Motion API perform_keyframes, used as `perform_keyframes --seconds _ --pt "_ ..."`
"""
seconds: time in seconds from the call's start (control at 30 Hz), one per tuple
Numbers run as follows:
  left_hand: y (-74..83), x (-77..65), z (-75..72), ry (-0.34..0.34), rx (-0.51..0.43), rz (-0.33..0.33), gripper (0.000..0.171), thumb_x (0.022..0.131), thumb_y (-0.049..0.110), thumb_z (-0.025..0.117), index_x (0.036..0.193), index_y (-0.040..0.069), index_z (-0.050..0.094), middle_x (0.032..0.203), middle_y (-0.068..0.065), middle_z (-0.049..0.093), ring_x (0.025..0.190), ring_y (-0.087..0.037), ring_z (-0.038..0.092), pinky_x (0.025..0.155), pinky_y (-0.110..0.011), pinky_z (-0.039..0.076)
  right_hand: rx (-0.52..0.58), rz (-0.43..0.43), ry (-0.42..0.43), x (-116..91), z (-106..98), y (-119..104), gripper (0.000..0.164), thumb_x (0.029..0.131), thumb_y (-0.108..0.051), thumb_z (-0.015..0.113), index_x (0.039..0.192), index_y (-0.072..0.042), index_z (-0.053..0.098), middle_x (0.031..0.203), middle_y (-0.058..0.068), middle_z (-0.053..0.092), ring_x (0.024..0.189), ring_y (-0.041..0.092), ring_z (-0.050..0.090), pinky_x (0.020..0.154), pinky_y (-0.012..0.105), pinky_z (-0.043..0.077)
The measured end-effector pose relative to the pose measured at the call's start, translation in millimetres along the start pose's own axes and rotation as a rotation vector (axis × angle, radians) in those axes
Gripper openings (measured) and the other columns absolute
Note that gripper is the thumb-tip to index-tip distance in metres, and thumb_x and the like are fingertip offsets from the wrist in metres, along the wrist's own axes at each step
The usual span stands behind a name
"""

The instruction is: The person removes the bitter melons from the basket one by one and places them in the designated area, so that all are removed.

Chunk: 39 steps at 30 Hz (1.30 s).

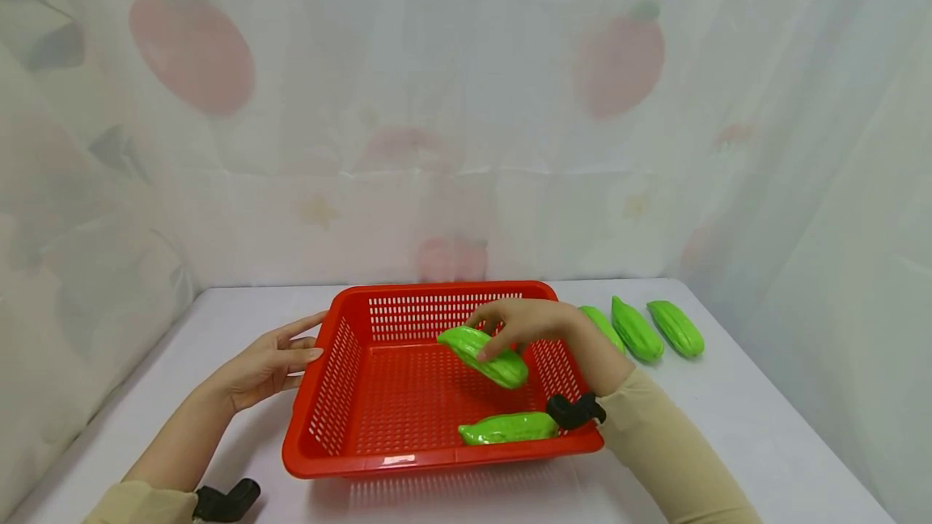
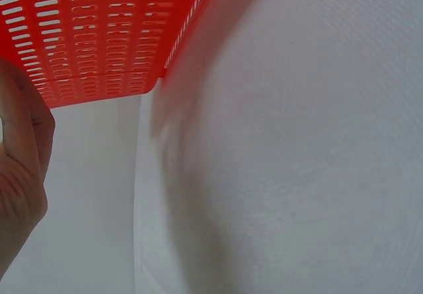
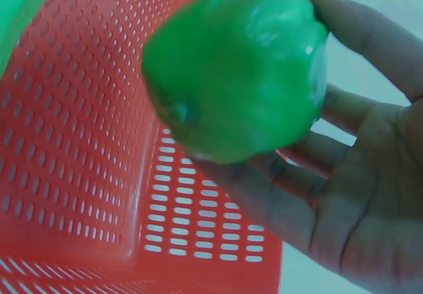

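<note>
In the head view, a red plastic basket (image 1: 415, 459) stands on the table. My right hand (image 1: 531, 320) holds a green ridged bitter melon (image 1: 488, 356) above the basket floor, thumb on one side and fingers on the other. The right wrist view shows this bitter melon (image 3: 231, 76) end-on in the grasp of the hand (image 3: 370, 182). Another bitter melon (image 1: 510, 428) lies inside along the basket's near wall. My left hand (image 1: 265, 366) touches the outside of the basket's left rim with loosely extended fingers. The left wrist view shows only part of that hand (image 2: 23, 148), beside the slotted wall.
Right of the basket, several bitter melons lie on the white table (image 1: 743, 427): one partly hidden by my right wrist (image 1: 603, 326), one in the middle (image 1: 637, 330), one farthest right (image 1: 677, 328). A printed white curtain (image 1: 466, 217) encloses the back and sides.
</note>
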State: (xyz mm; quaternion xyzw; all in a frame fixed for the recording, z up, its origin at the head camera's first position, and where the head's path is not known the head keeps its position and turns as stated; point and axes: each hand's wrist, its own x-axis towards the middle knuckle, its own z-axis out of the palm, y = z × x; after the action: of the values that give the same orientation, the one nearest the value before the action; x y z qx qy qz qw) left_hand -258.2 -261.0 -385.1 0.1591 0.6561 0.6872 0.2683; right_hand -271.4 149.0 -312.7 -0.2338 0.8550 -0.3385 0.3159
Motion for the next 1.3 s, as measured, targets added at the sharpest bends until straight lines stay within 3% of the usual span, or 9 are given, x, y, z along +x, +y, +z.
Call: perform_keyframes --seconds 0.2,0.53,0.8,1.03,1.3 --pt "-1.1 -0.9 -0.8 -0.006 -0.003 0.003 0.070 0.102 0.012 0.048 0.160 0.015 0.009 0.116 0.008 0.068 0.103 -0.009 0.069 0.089 -0.036 0.060 0.019 -0.019 0.026 -3 -4 -2 0.055 0.087 -0.025 0.074 0.137 -0.017 0.054 0.123 0.009 0.060 0.090 0.016 0.064 0.072 0.031 0.058" --pt "-2.4 -1.2 0.1 -0.009 -0.006 0.005 0.070 0.102 0.012 0.048 0.160 0.015 0.008 0.115 0.008 0.067 0.103 -0.009 0.069 0.089 -0.036 0.060 0.012 -0.024 0.073 -20 -14 -8 0.056 0.089 -0.031 0.072 0.138 -0.018 0.052 0.129 0.010 0.058 0.104 0.019 0.062 0.081 0.033 0.058" --pt "-1.2 -0.5 0.9 -0.009 0.006 0.006 0.071 0.102 0.013 0.048 0.160 0.013 0.007 0.114 0.008 0.068 0.103 -0.009 0.069 0.090 -0.035 0.060 -0.019 -0.015 0.115 -34 -26 -2 0.055 0.088 -0.037 0.072 0.138 -0.024 0.052 0.136 0.007 0.056 0.116 0.022 0.059 0.085 0.034 0.057" --pt "-3.1 0.9 -1.1 0.002 0.012 -0.009 0.071 0.103 0.014 0.048 0.160 0.014 0.006 0.117 0.009 0.067 0.104 -0.009 0.069 0.090 -0.036 0.060 0.003 0.007 0.147 -49 -35 5 0.062 0.089 -0.040 0.071 0.143 -0.022 0.047 0.148 0.010 0.046 0.130 0.028 0.051 0.089 0.037 0.057" --pt "-3.8 2.4 -2.1 0.001 0.014 -0.006 0.070 0.103 0.014 0.048 0.160 0.015 0.007 0.116 0.008 0.067 0.104 -0.009 0.068 0.090 -0.036 0.060 0.020 0.023 0.155 -62 -38 15 0.059 0.089 -0.041 0.070 0.140 -0.021 0.049 0.148 0.011 0.048 0.129 0.028 0.052 0.092 0.039 0.055"
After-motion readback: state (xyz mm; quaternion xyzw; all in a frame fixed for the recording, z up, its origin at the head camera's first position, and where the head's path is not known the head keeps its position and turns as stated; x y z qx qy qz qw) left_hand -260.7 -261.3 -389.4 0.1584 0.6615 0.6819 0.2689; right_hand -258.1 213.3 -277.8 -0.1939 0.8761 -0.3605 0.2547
